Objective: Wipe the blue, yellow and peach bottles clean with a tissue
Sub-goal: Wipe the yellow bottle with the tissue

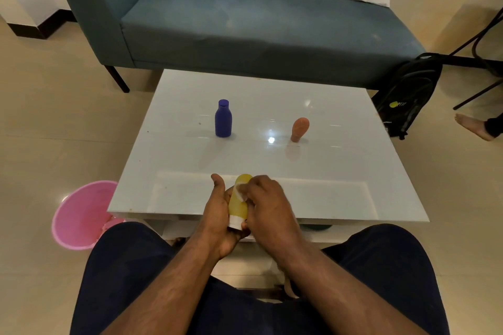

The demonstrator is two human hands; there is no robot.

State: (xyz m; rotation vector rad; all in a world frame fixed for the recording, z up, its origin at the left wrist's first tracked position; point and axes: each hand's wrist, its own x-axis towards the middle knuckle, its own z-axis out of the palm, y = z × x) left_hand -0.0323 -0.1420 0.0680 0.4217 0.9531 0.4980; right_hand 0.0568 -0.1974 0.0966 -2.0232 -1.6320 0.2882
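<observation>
Fingers (217, 198) of the left hand (217, 215) are gripping the yellow bottle (239, 205) over the worktop's (340, 171) near edge; right hand (268, 204) is pinching the tissue (241, 193) against it. Blue bottle (223, 118) and peach bottle (299, 129) are standing well apart mid-worktop.

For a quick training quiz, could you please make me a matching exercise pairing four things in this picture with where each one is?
Things:
1. blue bottle
2. peach bottle
3. yellow bottle
4. pink bin

Places:
A. on the floor, left of the table
B. held in the left hand
C. standing on the table, left side
D. standing on the table, right side

Pairs: 1-C, 2-D, 3-B, 4-A
</observation>
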